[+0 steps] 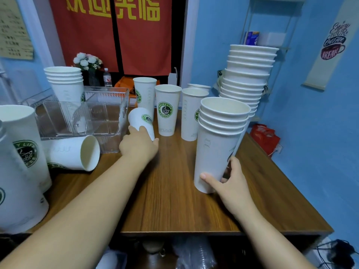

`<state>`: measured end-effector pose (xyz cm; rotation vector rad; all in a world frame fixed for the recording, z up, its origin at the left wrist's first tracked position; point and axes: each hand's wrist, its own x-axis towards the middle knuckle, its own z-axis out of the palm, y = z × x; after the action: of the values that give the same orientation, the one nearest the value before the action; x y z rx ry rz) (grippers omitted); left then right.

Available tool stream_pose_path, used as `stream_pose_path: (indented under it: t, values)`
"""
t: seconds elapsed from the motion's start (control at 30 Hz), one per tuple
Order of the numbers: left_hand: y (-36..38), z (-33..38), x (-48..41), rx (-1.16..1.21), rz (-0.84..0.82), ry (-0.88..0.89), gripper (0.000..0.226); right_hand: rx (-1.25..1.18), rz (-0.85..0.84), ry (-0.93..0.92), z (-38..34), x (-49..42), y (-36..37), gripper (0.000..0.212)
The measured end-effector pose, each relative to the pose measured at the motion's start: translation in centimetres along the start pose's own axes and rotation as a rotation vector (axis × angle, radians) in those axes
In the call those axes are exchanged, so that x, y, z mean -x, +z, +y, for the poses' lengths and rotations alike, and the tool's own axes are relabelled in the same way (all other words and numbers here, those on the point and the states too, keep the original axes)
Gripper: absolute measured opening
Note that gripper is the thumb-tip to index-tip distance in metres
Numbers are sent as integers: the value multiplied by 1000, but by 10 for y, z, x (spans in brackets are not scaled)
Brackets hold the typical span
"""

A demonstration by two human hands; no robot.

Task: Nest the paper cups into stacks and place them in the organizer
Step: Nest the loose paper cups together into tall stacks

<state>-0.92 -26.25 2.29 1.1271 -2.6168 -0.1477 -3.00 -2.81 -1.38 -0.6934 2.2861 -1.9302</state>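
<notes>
My right hand [228,177] grips the base of a short stack of nested white paper cups [217,144] standing on the wooden table [174,191]. My left hand [138,144] holds a single tipped cup [140,120] with a green coffee logo, its base pointing away from me. The clear plastic organizer [108,113] stands just left of that cup, and a nested stack [67,84] sits in its far left part. Three loose cups [167,109] stand upright behind my hands. Another cup [77,152] lies on its side in front of the organizer.
A tall leaning stack of cups [246,78] rises at the back right. Large cups [19,162] crowd the near left edge. Flowers [87,61] and a water bottle [107,77] stand behind the organizer. A red bag [265,136] hangs off the table's right side.
</notes>
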Motion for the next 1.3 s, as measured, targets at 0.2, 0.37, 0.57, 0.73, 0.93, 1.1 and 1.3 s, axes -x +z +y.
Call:
stream_pose_path:
  t: [0.2, 0.37, 0.57, 0.73, 0.93, 1.1, 1.3]
  values:
    - [-3, -2, -9, 242, -2, -101, 81, -11, -28, -5, 2, -1, -1, 81]
    - [6, -3, -19, 687, -223, -308, 81, -8, -36, -15, 1, -1, -3, 79]
    - [-30, -11, 45, 1424, -274, -279, 38, -6, -55, -7, 7, -2, -17, 77]
    - [-73, -13, 95, 1711, -403, 58, 59, -1, -71, 8, 10, -1, -32, 80]
    - [-116, 33, 83, 1900, -402, 219, 90, 43, -102, -28, 6, -2, -43, 78]
    - [-123, 79, 79, 2081, -470, -32, 21, 99, -91, -46, 1, -3, -60, 77]
    - [-120, 107, 81, 1992, -396, -8, 66, 153, -46, -88, -1, 0, -83, 74]
